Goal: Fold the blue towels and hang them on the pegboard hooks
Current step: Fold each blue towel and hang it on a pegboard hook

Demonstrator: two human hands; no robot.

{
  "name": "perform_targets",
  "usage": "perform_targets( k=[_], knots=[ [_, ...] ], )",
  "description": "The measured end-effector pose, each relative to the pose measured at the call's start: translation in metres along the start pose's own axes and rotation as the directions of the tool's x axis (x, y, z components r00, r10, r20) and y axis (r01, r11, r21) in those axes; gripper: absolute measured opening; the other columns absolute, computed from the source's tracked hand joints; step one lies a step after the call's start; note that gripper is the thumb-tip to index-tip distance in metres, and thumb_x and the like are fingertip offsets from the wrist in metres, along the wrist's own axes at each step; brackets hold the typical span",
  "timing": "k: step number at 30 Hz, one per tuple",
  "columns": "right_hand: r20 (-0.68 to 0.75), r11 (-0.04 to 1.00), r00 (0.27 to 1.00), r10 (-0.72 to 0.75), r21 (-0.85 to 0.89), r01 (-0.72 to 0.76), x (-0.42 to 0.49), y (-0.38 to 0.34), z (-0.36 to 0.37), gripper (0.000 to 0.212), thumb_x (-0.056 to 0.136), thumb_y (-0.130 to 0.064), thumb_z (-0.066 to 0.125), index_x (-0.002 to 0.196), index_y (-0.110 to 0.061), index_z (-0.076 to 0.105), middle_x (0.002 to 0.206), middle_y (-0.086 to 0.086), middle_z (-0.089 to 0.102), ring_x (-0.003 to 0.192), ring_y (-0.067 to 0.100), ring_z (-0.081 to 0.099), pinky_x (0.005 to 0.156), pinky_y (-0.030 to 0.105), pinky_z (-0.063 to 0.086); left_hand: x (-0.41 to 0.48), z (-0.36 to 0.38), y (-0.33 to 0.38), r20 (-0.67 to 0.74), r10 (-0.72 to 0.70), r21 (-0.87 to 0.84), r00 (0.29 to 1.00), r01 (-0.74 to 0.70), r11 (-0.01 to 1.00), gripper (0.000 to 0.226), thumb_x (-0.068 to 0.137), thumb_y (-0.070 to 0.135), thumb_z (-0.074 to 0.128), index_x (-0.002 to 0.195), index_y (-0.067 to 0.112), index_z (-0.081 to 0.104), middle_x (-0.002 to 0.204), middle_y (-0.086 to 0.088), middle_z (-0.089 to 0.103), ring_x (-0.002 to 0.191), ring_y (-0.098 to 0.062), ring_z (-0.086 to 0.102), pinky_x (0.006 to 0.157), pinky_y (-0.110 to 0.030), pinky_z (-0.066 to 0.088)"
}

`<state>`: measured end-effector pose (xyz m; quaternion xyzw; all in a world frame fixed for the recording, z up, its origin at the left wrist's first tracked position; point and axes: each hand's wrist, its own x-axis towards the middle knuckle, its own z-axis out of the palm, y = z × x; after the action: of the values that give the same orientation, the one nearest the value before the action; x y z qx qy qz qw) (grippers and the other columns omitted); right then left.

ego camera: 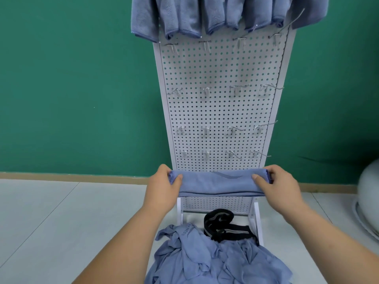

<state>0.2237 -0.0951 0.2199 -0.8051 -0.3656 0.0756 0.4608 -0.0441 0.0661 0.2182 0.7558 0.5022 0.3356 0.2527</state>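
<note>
Left grip (164,187), right grip (281,187) — towel (219,184) stretched between

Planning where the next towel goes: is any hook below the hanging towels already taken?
No: the hung towels cover only the top of the pegboard, and every hook in the rows below is bare.

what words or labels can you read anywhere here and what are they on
"NESS": the end of a printed word on the crumpled towel on the floor. Its start is lost in a fold and the letters are small, so this reading is unsure.
Folded towel: only a darker curved mark, no letters.
Black strap: grey stripes and a small mark, too blurred to read.
Pegboard: no text.
</note>
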Motion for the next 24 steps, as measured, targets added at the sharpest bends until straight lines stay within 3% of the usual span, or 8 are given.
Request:
perform_targets(
  k=[4,8,12,14,16,18,21,24],
  knots=[
    [-0.089,0.993,0.993,-0.076,0.083,0.084,-0.026,-0.036,0.022,0.020,0.099,-0.027,0.071,0.108,-0.021,0.054,0.084,-0.005,0.063,0.077,0.005,0.058,0.058,0.016,0.035,-0.019,0.007,0.032,-0.082,0.071,-0.079,0.994,-0.078,0.994,0.025,0.101,0.034,0.063,0.095,0.022,0.042,0.078,0.006,0.058,0.068,-0.013,0.055,0.057,-0.033,0.041],
    [-0.034,0.956,0.991,-0.132,0.259,0.136,-0.052,-0.069,0.043,0.025,0.097,-0.021,0.073,0.107,-0.030,0.052,0.088,-0.008,0.067,0.076,0.010,0.062,0.063,0.019,0.044,-0.034,0.014,0.055,-0.005,0.080,-0.342,0.997,-0.077,0.937,0.026,0.095,0.019,0.065,0.104,0.033,0.046,0.087,0.009,0.062,0.069,-0.016,0.059,0.064,-0.040,0.051],
    [0.118,0.905,0.982,-0.147,0.416,0.085,-0.063,-0.082,0.056,0.033,0.096,-0.022,0.074,0.118,-0.035,0.053,0.106,-0.022,0.072,0.099,-0.003,0.068,0.080,0.016,0.052,-0.037,0.011,0.059,0.146,0.052,-0.576,0.988,0.042,0.816,0.041,0.089,0.015,0.069,0.117,0.041,0.054,0.108,0.024,0.065,0.096,-0.006,0.068,0.082,-0.031,0.059],
    [0.138,0.869,0.984,-0.109,0.494,0.027,-0.063,-0.088,0.056,0.025,0.102,-0.022,0.066,0.123,-0.032,0.056,0.116,-0.019,0.070,0.105,-0.008,0.066,0.084,0.014,0.051,-0.036,0.004,0.057,0.177,0.024,-0.645,0.984,0.098,0.758,0.041,0.096,0.009,0.066,0.124,0.036,0.055,0.114,0.014,0.065,0.096,-0.004,0.068,0.078,-0.022,0.056],
    [0.161,0.847,0.983,-0.086,0.531,-0.013,-0.062,-0.096,0.053,0.023,0.107,-0.020,0.056,0.128,-0.031,0.058,0.122,-0.016,0.068,0.103,-0.016,0.062,0.089,0.016,0.049,-0.036,-0.004,0.057,0.195,-0.002,-0.672,0.981,0.136,0.728,0.045,0.099,0.001,0.060,0.132,0.031,0.055,0.112,0.004,0.065,0.085,-0.001,0.064,0.072,-0.018,0.051],
    [0.180,0.866,0.979,-0.096,0.501,-0.007,-0.061,-0.104,0.052,0.028,0.109,-0.022,0.052,0.131,-0.039,0.057,0.120,-0.022,0.066,0.099,-0.020,0.060,0.085,0.013,0.045,-0.036,-0.012,0.057,0.212,0.000,-0.682,0.977,0.148,0.716,0.049,0.098,-0.004,0.057,0.126,0.036,0.059,0.106,0.000,0.066,0.083,-0.003,0.062,0.073,-0.018,0.049],
    [0.194,0.889,0.973,-0.124,0.458,0.022,-0.063,-0.117,0.055,0.035,0.108,-0.022,0.054,0.134,-0.046,0.058,0.124,-0.022,0.065,0.107,-0.013,0.061,0.092,0.020,0.049,-0.035,-0.020,0.059,0.197,0.022,-0.645,0.980,0.113,0.756,0.049,0.097,0.000,0.060,0.125,0.039,0.063,0.121,-0.003,0.065,0.100,-0.007,0.067,0.082,-0.017,0.053],
    [0.168,0.898,0.973,-0.160,0.434,0.073,-0.064,-0.134,0.064,0.039,0.106,-0.027,0.056,0.142,-0.044,0.058,0.137,-0.016,0.057,0.123,-0.003,0.058,0.108,0.035,0.050,-0.033,-0.035,0.067,0.143,0.067,-0.641,0.987,0.041,0.767,0.046,0.099,0.006,0.062,0.135,0.035,0.063,0.131,0.001,0.053,0.108,0.004,0.063,0.083,-0.012,0.052]
  ],
)
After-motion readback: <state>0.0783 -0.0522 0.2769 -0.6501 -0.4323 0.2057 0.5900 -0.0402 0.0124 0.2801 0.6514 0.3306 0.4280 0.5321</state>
